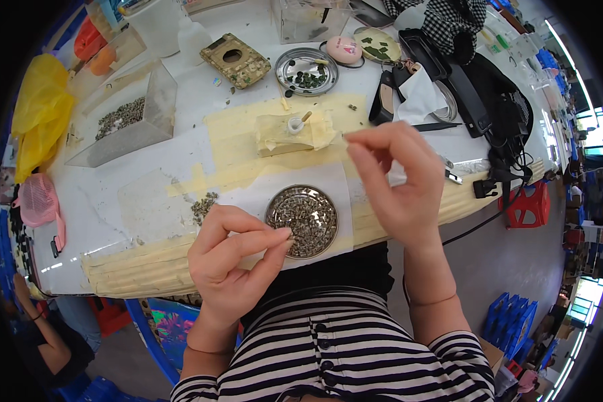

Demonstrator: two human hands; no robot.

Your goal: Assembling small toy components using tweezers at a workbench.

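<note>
My left hand (pixel 231 258) is pinched at the left rim of a round metal dish (pixel 303 255). Its thumb and forefinger press together on a tiny piece too small to name. Many small grey-brown metallic parts (pixel 305 218) fill the dish. My right hand (pixel 402 177) hovers to the right of a block wrapped in yellowish tape (pixel 285 142). Thumb and forefinger there are curled toward each other, and whatever is between them, if anything, cannot be made out. A small white cup (pixel 295 125) with a short brown stick stands on the block.
A loose pile of parts (pixel 204 208) lies left of the dish. Farther back are a clear bin (pixel 127 144), a camouflage-patterned model part (pixel 235 60) and a round tray of dark pieces (pixel 307 90). Black tools and cables (pixel 465 100) crowd the right; a pink basket (pixel 40 204) sits left.
</note>
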